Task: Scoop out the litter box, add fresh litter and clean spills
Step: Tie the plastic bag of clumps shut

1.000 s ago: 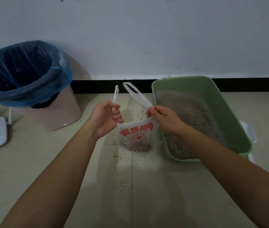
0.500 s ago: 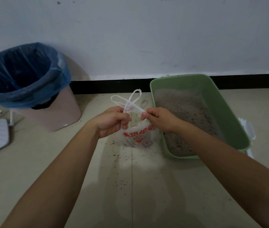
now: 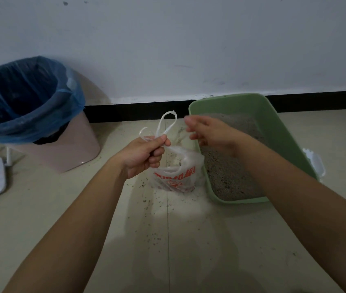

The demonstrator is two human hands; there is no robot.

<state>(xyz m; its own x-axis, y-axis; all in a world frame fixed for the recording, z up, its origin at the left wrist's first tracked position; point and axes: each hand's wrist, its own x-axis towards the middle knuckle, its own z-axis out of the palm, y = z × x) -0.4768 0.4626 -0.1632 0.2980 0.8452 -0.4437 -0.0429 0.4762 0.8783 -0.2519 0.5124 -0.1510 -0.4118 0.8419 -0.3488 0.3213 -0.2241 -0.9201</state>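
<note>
Both bag handles (image 3: 165,127) now pinched in left hand (image 3: 144,156); right hand (image 3: 212,134) released, half-open, empty; bag (image 3: 178,172) ready to bin

A dim room: pale grey wall (image 3: 189,49), black baseboard (image 3: 136,109), beige tiled floor (image 3: 41,208).

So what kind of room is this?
Probably a corner of a home where a cat's toilet is kept. A green litter box full of grey litter sits on the tiled floor by the wall, next to a bin lined with a blue bag.
</note>
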